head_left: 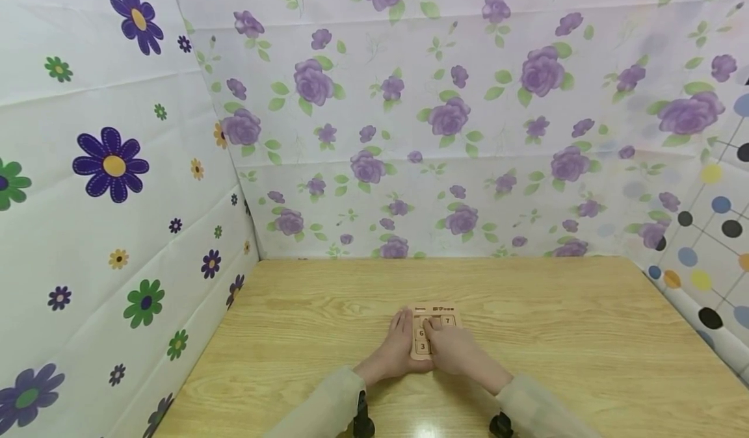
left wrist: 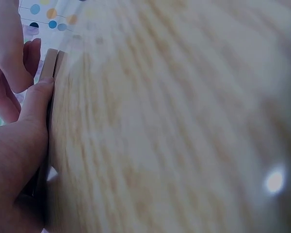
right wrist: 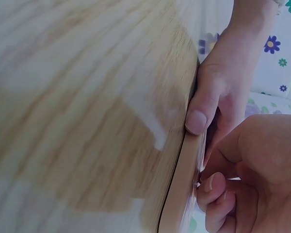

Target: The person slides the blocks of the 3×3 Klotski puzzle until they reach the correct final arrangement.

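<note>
Floral sheeting [head_left: 368,132] backs a wood-grain desk [head_left: 328,288], filling the upper centre of the head frame.

Fingers [head_left: 428,325] of the right hand [head_left: 456,348] bend down over the number board [head_left: 422,340], just below the centre of the frame; several are curled together beneath the palm in the right wrist view; whether any tile is pinched cannot be told, the contact being partly hidden. Left hand [head_left: 398,352] grips the board at its left side and near edge; its thumb [right wrist: 199,116] presses the edge, as the right wrist view shows.

Step in hand, as judged: shifting a numbered tile by fingertip with the board braced flat on the desk; next move calls for a light push along an open slot, the left hold maintained so that the frame does not skid.

Tile 7 [head_left: 447,321] sits at the board's upper right; tile 6 [head_left: 421,334] and tile 3 [head_left: 422,347] lie at its left, one above the other; other tiles are covered by the right hand.

Pale sleeves [head_left: 328,402] enter from the bottom of the frame; daisy-print sheeting [head_left: 114,165] occupies the left; dotted sheeting [head_left: 722,230] occupies the right.
</note>
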{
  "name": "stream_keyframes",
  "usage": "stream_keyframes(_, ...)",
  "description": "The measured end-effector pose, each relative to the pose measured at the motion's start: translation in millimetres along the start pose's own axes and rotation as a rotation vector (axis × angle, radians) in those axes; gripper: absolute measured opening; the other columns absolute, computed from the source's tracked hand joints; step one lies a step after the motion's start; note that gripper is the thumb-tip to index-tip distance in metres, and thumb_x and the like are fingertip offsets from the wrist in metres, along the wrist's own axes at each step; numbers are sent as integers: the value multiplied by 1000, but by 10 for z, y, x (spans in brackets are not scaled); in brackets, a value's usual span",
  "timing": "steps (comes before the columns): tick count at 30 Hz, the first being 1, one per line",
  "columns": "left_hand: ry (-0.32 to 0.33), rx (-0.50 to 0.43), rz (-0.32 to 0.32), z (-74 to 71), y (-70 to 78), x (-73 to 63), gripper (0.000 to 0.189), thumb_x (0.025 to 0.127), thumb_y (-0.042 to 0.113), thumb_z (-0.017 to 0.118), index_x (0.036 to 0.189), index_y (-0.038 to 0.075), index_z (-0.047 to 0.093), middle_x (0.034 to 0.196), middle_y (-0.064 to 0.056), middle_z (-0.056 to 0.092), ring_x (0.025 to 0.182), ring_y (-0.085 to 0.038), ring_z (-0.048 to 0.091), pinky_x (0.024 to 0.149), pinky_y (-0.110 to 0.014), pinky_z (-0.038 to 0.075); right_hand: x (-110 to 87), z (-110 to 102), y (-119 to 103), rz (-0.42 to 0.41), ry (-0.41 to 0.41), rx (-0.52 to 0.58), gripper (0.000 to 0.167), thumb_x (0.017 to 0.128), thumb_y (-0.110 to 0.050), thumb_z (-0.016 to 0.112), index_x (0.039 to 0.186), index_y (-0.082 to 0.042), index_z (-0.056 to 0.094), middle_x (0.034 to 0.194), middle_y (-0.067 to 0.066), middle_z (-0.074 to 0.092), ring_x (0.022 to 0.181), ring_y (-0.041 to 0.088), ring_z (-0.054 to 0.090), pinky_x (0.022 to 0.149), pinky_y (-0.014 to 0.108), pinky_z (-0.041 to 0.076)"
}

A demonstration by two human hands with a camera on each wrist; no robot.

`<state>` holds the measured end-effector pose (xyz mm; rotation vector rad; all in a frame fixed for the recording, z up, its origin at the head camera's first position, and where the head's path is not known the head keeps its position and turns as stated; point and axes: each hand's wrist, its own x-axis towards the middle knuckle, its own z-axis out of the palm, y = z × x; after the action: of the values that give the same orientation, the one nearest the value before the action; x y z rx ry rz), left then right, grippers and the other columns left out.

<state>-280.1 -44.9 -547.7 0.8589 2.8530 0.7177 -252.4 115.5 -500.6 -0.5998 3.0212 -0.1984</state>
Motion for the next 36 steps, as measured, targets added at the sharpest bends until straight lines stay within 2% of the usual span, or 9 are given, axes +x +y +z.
stream_keyframes(3, -9, 6, -7, -17, 3, -10, 122, 77, 57, 74, 150, -12, 5, 158, -31, 8, 148, -40, 8, 120, -47, 25, 10, -3, -17, -7, -1, 17, 66, 83, -31, 72, 139, -2, 50, 143, 19, 51, 93, 29, 66, 61, 38, 58)
stream_keyframes(6, -18, 23, -16, -30, 5, -14, 121, 77, 58, 73, 151, -11, 5, 159, -30, 8, 149, -40, 8, 120, -47, 26, 23, 14, -34, -23, 14, 23, 55, 90, -24, 64, 138, -1, 51, 142, 20, 51, 86, 27, 66, 57, 34, 57)
stream_keyframes(9, -22, 27, -18, -37, 9, -11, 120, 77, 57, 73, 151, -10, 6, 159, -29, 9, 149, -40, 8, 120, -47, 26, 27, 19, -42, -46, 36, 14, 48, 94, -20, 57, 137, 1, 51, 141, 20, 52, 92, 31, 68, 62, 37, 59)
stream_keyframes(10, -22, 29, -18, -39, 11, -11, 120, 77, 56, 74, 151, -10, 6, 159, -29, 9, 149, -40, 8, 120, -47, 26, 28, 18, -46, -53, 45, 11, 47, 95, -19, 56, 136, 1, 52, 140, 21, 53, 89, 31, 68, 60, 36, 58)
stream_keyframes(15, -17, 44, -10, -33, 9, -16, 118, 78, 55, 74, 151, -10, 7, 158, -29, 11, 148, -41, 10, 120, -47, 26, 30, 16, -58, -75, 64, -3, 47, 93, -17, 56, 136, 3, 52, 139, 22, 53, 83, 30, 68, 60, 36, 58)
stream_keyframes(23, -19, 46, 0, -24, 4, -9, 118, 79, 53, 74, 151, -11, 6, 158, -30, 10, 148, -42, 11, 120, -48, 26, 24, 53, -59, -78, 67, -4, 47, 94, -18, 56, 136, 3, 52, 139, 22, 53, 112, 37, 62, 83, 46, 58)
stream_keyframes(26, -12, 39, 1, -19, 4, -7, 118, 78, 55, 73, 150, -11, 7, 158, -31, 10, 148, -42, 11, 119, -49, 27, 19, 57, -43, -66, 60, 19, 47, 95, -18, 55, 137, 3, 51, 140, 22, 52, 113, 38, 62, 85, 46, 58)
stream_keyframes(31, 2, 26, 1, 0, -6, -5, 121, 78, 58, 72, 150, -12, 6, 157, -32, 10, 148, -42, 9, 120, -48, 26, 4, 51, -4, -26, 32, 55, 53, 92, -17, 59, 140, 2, 47, 144, 22, 48, 93, 30, 66, 66, 37, 58)
stream_keyframes(36, 7, 10, -14, 14, 2, -2, 124, 76, 60, 73, 149, -13, 5, 157, -33, 9, 148, -41, 8, 121, -47, 22, -33, 45, 49, -7, 36, 50, 53, 93, -18, 58, 140, 2, 47, 143, 22, 49, 90, 28, 66, 53, 29, 53)
